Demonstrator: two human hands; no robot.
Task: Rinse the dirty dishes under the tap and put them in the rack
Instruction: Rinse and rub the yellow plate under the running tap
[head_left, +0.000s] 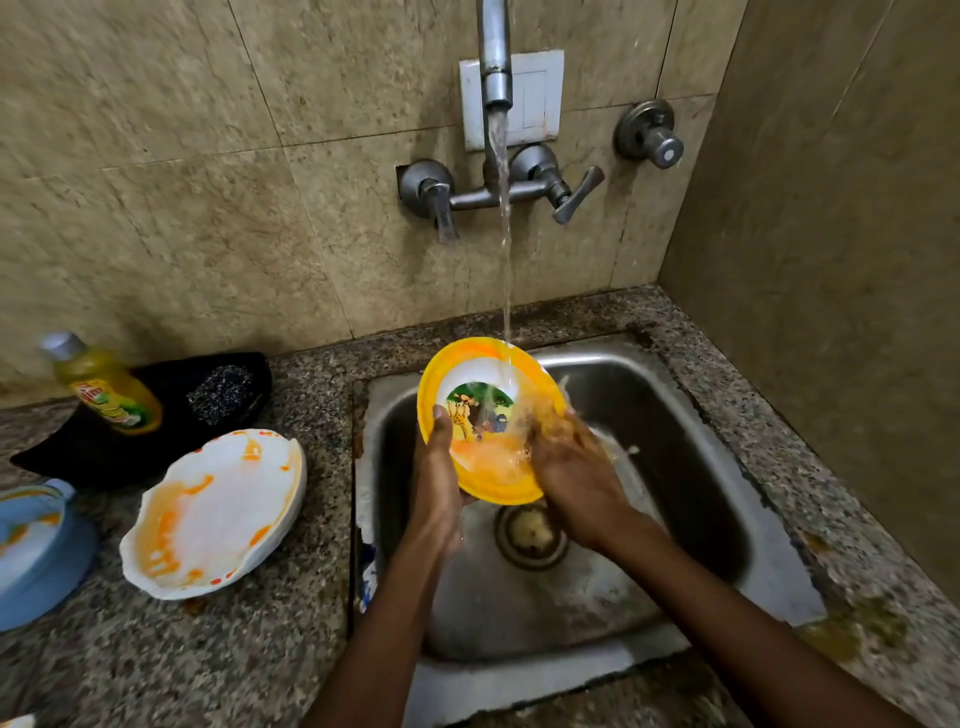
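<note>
Currently, left hand (439, 480) grips the yellow plate (491, 421) by its rim, tilted under the tap (496, 62) stream above the sink (691, 415). Right hand (569, 467), fingers flat, rubs its face. Recommend rotating the plate so orange residue clears fully.

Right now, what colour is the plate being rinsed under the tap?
Yellow plate with a white centre and a cartoon animal picture, seen in the head view.
</note>
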